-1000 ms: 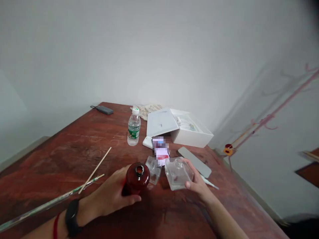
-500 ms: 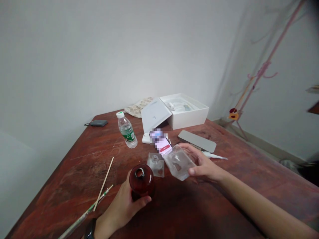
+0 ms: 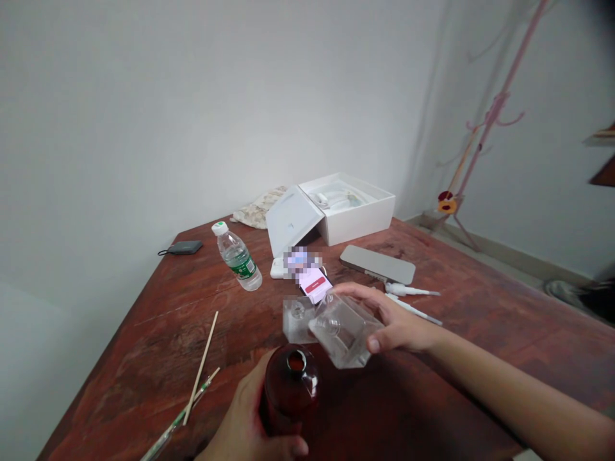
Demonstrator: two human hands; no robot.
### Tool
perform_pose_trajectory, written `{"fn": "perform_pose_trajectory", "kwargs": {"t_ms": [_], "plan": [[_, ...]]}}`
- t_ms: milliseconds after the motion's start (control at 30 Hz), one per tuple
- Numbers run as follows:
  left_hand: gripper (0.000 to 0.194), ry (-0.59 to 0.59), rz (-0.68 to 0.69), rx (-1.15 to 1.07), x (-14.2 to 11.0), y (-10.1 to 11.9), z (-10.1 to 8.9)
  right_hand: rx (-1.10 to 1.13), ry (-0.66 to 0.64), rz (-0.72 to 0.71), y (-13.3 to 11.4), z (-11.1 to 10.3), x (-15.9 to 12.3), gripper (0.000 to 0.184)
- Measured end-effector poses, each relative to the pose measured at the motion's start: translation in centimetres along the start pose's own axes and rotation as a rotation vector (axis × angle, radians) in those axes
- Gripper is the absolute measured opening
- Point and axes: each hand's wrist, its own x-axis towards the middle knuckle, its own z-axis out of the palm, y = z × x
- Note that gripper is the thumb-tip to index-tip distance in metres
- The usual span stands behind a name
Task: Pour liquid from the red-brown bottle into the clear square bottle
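Observation:
My left hand (image 3: pixel 250 422) is wrapped round a dark red glass bottle (image 3: pixel 291 387) with an open neck, standing near the front of the brown wooden table (image 3: pixel 432 269). My right hand (image 3: pixel 394 323) grips a clear square glass bottle (image 3: pixel 343 330), lifted and tilted so its mouth points toward the red bottle's neck. A second clear glass bottle (image 3: pixel 295 317) stands on the table just behind them, touched by neither hand.
A phone (image 3: pixel 307 275) lies behind the bottles, with a plastic water bottle (image 3: pixel 237 257) to its left. An open white box (image 3: pixel 331 211), a grey flat case (image 3: pixel 377 264), white droppers (image 3: pixel 408 291), thin sticks (image 3: pixel 202 368), a cloth and a small grey device (image 3: pixel 185 247) also lie on the table.
My right hand lifted the clear bottle and tipped it toward the red bottle. My left hand drew the red bottle nearer. The camera swung to the right.

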Motion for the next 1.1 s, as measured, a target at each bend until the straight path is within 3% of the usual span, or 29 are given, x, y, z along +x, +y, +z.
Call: {"fn": "perform_pose_trajectory", "kwargs": {"t_ms": [333, 667, 800, 1100], "plan": [[0.097, 0.008, -0.005, -0.084, 0.0, -0.4, 0.1, 0.117, -0.055, -0.020, -0.2, 0.7, -0.1, 0.074], [0.101, 0.099, 0.066, 0.195, -0.6, -2.5, -0.7, 0.054, -0.016, -0.037, -0.2, 1.3, -0.4, 0.077], [0.101, 0.137, 0.033, 0.253, -0.8, -2.3, -0.5, -0.001, 0.022, -0.047, -0.2, 1.7, -0.7, 0.079], [0.103, 0.128, -0.033, -0.075, -0.1, -1.0, 1.6, -0.093, 0.023, -0.015, -0.7, 1.5, -1.0, 0.084]]}}
